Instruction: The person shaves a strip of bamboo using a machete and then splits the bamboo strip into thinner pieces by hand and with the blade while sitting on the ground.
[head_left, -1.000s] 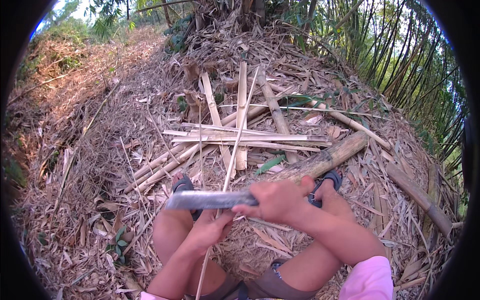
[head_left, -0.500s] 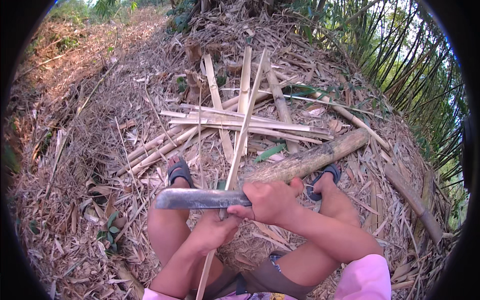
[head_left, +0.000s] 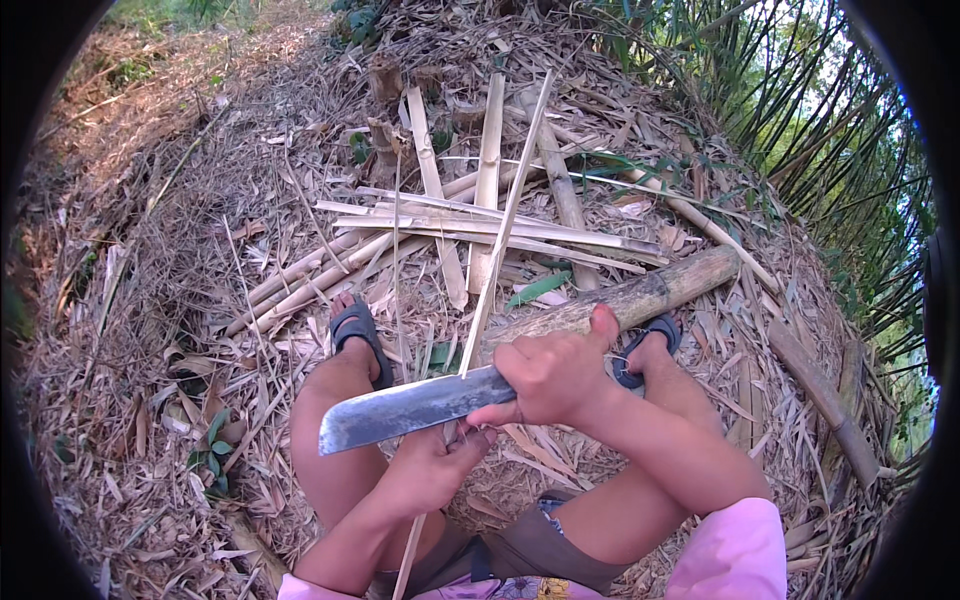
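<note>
My right hand (head_left: 556,378) is closed around the grip of a machete (head_left: 408,412), its broad dark blade pointing left. Below the blade, my left hand (head_left: 428,474) is closed on a long, thin bamboo strip (head_left: 508,220). The strip slants from my lap up past the blade, which lies across it and hides a short stretch. Close together, the two hands meet near the lower edge of the blade; the right fingertips lie by the left thumb. The machete's grip is mostly covered by my fingers.
Split bamboo strips (head_left: 540,236) lie crossed on the leaf-littered ground ahead. A thick bamboo log (head_left: 625,303) rests between my sandalled feet, slanting right. Thinner poles (head_left: 318,282) lie left, a bamboo piece (head_left: 825,400) lies far right, and stumps (head_left: 388,145) stand behind the strips.
The machete blade has turned, showing more of its flat face, and its tip has dropped. The strip's far end has shifted right and up. My left hand has moved slightly down.
</note>
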